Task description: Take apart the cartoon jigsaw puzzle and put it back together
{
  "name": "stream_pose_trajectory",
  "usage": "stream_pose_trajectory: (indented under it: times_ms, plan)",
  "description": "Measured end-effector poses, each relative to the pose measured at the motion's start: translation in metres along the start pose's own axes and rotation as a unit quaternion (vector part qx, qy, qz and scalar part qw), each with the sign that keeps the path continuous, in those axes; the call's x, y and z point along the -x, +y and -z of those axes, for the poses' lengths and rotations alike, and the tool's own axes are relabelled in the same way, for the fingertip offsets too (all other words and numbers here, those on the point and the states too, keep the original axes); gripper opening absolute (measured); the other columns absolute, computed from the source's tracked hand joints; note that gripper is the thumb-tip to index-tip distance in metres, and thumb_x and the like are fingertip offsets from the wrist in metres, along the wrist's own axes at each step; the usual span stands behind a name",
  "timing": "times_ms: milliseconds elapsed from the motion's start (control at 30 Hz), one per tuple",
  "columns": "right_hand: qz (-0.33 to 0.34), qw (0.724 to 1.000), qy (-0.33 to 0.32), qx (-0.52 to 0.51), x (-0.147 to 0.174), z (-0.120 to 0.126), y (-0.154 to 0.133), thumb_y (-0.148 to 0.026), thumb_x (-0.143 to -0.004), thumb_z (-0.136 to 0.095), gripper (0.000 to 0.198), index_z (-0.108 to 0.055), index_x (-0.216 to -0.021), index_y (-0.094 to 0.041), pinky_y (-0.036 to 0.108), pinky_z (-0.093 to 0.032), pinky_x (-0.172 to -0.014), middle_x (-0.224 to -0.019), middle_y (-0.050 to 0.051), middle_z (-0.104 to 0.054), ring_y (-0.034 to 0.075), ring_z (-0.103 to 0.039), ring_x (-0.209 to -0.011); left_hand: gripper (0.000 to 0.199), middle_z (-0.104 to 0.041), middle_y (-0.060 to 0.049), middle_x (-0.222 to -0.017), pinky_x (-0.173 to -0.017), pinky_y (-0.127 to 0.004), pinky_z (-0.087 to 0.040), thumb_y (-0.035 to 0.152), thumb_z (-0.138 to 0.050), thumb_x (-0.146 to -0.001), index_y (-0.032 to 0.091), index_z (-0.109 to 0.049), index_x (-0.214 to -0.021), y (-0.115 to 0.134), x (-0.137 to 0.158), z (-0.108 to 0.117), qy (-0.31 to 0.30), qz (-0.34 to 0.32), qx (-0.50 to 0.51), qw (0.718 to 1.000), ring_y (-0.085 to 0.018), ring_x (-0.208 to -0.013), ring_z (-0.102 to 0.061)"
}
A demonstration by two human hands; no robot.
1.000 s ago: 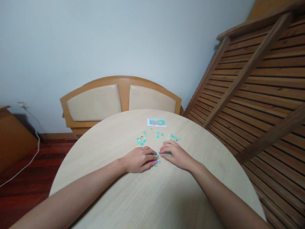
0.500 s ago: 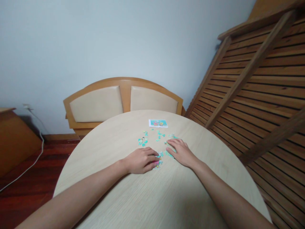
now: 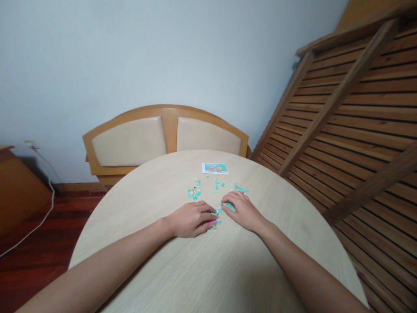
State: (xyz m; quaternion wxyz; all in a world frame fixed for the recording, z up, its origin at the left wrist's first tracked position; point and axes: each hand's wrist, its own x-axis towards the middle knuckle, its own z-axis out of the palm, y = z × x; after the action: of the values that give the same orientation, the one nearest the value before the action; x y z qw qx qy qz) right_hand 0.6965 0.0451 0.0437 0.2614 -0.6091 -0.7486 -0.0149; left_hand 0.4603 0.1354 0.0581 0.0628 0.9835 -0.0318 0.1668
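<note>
A partly joined jigsaw puzzle (image 3: 214, 224), teal, pink and yellow, lies on the round table (image 3: 182, 269). My left hand (image 3: 192, 219) rests on its left side, fingers outstretched and slightly apart, covering part of it. Just up and right of the puzzle, my right hand (image 3: 243, 211) is low over the table with thumb and fingertips drawn together. A small puzzle piece (image 3: 224, 204) appears between them, mostly hidden. Teal pieces (image 3: 231, 207) show beneath that hand.
Loose puzzle pieces lie in a left cluster (image 3: 194, 192), a middle cluster (image 3: 216, 185) and a right cluster (image 3: 239, 188). Behind them is a picture card (image 3: 215, 168). A padded headboard (image 3: 130, 141) stands beyond the table, and a slatted wooden frame (image 3: 352, 113) leans at right.
My right hand has shifted left and slightly nearer, bringing its fingertips beside the joined puzzle. My left hand keeps its place. The view has turned slightly.
</note>
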Motion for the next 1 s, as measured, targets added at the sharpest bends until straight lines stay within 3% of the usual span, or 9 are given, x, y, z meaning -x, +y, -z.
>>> stream_pose_trajectory:
  times_ms: [200,567,767,933,1000]
  plan:
    - [0.0,1.0,-0.001,0.007,-0.001,-0.002,0.002,-0.03,-0.094,-0.06,0.019,-0.071,-0.109,-0.023,0.044,-0.042,-0.099,-0.106,0.007,-0.07,0.025,-0.058,-0.107,0.031,-0.067,-0.012,-0.119,-0.098,-0.036,-0.05,0.031,-0.043,-0.102,0.018,-0.064,-0.122,0.0,0.001,0.001,0.005,-0.002,0.004,1.0,-0.024,-0.11,-0.062]
    - [-0.018,1.0,-0.016,0.009,0.0,0.006,0.005,-0.028,-0.09,-0.066,0.006,-0.069,-0.089,-0.022,0.043,-0.042,-0.095,-0.097,0.005,-0.07,0.026,-0.057,-0.104,0.032,-0.067,-0.011,-0.119,-0.098,-0.036,-0.05,0.033,-0.041,-0.104,0.019,-0.064,-0.122,0.001,0.0,0.0,-0.006,0.008,-0.012,1.0,-0.023,-0.109,-0.062]
    - [-0.024,0.999,-0.041,-0.008,0.006,0.01,0.006,-0.033,-0.088,-0.068,0.012,-0.066,-0.084,-0.023,0.043,-0.042,-0.093,-0.095,0.004,-0.068,0.025,-0.056,-0.102,0.031,-0.068,-0.011,-0.116,-0.097,-0.035,-0.05,0.031,-0.043,-0.103,0.019,-0.064,-0.122,0.002,0.0,0.001,0.003,0.009,-0.011,1.0,-0.022,-0.108,-0.063]
    - [-0.006,0.997,-0.072,-0.036,0.009,0.018,0.009,-0.028,-0.088,-0.068,0.003,-0.071,-0.088,-0.025,0.044,-0.04,-0.098,-0.101,0.004,-0.068,0.025,-0.056,-0.106,0.032,-0.068,-0.011,-0.116,-0.096,-0.035,-0.051,0.033,-0.042,-0.103,0.02,-0.065,-0.122,0.002,-0.001,0.001,0.001,0.016,-0.012,1.0,-0.023,-0.107,-0.063]
    - [0.014,0.995,-0.087,-0.05,0.01,0.021,0.009,-0.024,-0.089,-0.066,0.009,-0.073,-0.092,-0.028,0.044,-0.039,-0.1,-0.104,0.004,-0.067,0.025,-0.056,-0.108,0.032,-0.068,-0.011,-0.116,-0.096,-0.035,-0.051,0.033,-0.042,-0.103,0.02,-0.065,-0.122,0.002,0.0,0.0,0.003,0.017,-0.011,1.0,-0.023,-0.107,-0.063]
